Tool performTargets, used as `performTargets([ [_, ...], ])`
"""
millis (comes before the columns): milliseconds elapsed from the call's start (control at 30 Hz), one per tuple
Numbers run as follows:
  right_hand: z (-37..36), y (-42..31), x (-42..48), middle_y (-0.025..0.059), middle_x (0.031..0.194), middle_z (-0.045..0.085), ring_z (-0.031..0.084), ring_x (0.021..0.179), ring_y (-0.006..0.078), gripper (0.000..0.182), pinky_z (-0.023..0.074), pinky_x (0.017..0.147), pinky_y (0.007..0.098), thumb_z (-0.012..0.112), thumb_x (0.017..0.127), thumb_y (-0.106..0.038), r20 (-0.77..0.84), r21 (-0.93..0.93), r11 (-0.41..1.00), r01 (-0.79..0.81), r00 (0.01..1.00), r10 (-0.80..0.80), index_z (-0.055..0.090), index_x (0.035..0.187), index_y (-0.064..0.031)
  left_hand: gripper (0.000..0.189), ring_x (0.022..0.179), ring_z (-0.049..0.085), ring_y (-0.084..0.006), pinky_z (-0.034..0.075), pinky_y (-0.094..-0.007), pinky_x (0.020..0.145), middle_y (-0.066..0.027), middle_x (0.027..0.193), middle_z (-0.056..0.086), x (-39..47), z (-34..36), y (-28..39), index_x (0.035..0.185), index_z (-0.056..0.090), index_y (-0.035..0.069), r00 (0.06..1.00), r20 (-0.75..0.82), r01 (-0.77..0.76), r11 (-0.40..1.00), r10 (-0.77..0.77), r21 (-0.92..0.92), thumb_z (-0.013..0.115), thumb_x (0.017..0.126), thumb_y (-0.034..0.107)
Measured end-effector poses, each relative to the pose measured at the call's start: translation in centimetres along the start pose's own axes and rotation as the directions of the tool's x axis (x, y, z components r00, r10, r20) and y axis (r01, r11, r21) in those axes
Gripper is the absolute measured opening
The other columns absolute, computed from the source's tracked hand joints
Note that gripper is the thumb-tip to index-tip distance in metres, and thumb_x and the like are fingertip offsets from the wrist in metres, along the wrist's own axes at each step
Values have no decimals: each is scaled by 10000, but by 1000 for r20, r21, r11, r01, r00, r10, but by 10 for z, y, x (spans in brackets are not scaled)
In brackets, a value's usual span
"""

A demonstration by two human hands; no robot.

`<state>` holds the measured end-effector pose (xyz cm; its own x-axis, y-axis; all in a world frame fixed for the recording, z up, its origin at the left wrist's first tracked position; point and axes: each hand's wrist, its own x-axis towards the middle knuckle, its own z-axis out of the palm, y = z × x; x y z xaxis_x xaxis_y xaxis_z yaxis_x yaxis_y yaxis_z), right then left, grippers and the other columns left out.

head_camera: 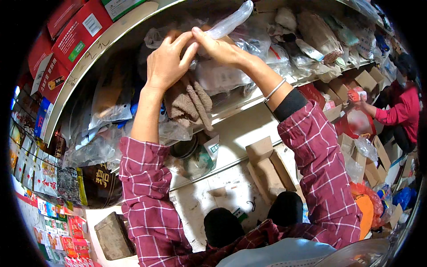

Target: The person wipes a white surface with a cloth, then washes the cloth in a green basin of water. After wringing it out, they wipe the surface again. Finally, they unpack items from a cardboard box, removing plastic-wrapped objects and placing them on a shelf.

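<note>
My left hand (171, 61) and my right hand (218, 48) meet at the fingertips over a cluttered shelf. From the fingers of my right hand a rolled or folded clear plastic bag (232, 20) sticks out to the upper right. The left fingers are bent and touch or nearly touch the right ones; whether they also grip the plastic cannot be told. Beneath my hands a brown cloth (183, 105) hangs over the shelf's edge among clear plastic bags (223, 75).
Red boxes (80, 35) stand at the upper left. An open cardboard box (268, 170) lies on the floor by my feet. Hanging packets (45, 175) line the left side. At the right another person (400, 110) in red holds a packet near opened cartons (375, 167).
</note>
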<state>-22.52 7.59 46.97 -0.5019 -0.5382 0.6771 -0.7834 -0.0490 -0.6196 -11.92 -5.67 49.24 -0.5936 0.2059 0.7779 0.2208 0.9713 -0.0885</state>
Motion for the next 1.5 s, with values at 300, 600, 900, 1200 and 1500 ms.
performTargets([
  [300, -13, -16, -2, 201, 1005, 647, 581, 1011, 360, 713, 412, 909, 404, 357, 845, -658, 172, -67, 997, -46, 983, 57, 667, 1017, -40, 203, 628, 628, -250, 489, -354, 497, -1, 779, 608, -15, 10, -7, 951, 640, 238, 975, -218, -3, 982, 45, 190, 579, 853, 406],
  [600, 1, -12, -23, 82, 922, 570, 602, 815, 248, 222, 532, 628, 361, 595, 742, -151, -66, -774, 555, 305, 833, -550, 595, 962, -118, 355, 724, 491, -129, 394, -279, 655, -30, 810, 586, 11, 0, 3, 981, 662, 22, 661, 459, 736, 393, -593, -552, 544, 839, 326],
  [900, 0, -7, -25, 88, 993, 522, 615, 848, 271, 221, 560, 597, 367, 607, 777, -127, -207, -749, 624, 225, 814, -542, 557, 991, -107, 351, 881, 644, -310, 491, -372, 769, -171, 957, 662, 15, 15, 0, 1089, 641, 144, 892, 208, 442, 868, -400, -226, 538, 853, 382],
  [1200, 2, -23, -23, 170, 1032, 479, 593, 748, 405, 205, 518, 639, 465, 596, 776, -139, -353, -619, 784, 53, 873, -337, 534, 957, -63, 308, 897, 641, -270, 486, -344, 776, -127, 1010, 664, 3, 8, 7, 1089, 641, 108, 955, 184, 260, 956, -233, -139, 525, 885, 307],
  [1500, 8, -19, -28, 46, 1006, 519, 537, 952, 183, 108, 405, 799, 334, 578, 731, -173, -119, -876, 411, 252, 713, -691, 574, 835, -144, 308, 905, 531, -147, 423, -273, 808, -57, 1052, 612, 4, 16, -3, 1108, 619, 38, 614, 569, 739, 146, -547, -658, 470, 891, 199],
])
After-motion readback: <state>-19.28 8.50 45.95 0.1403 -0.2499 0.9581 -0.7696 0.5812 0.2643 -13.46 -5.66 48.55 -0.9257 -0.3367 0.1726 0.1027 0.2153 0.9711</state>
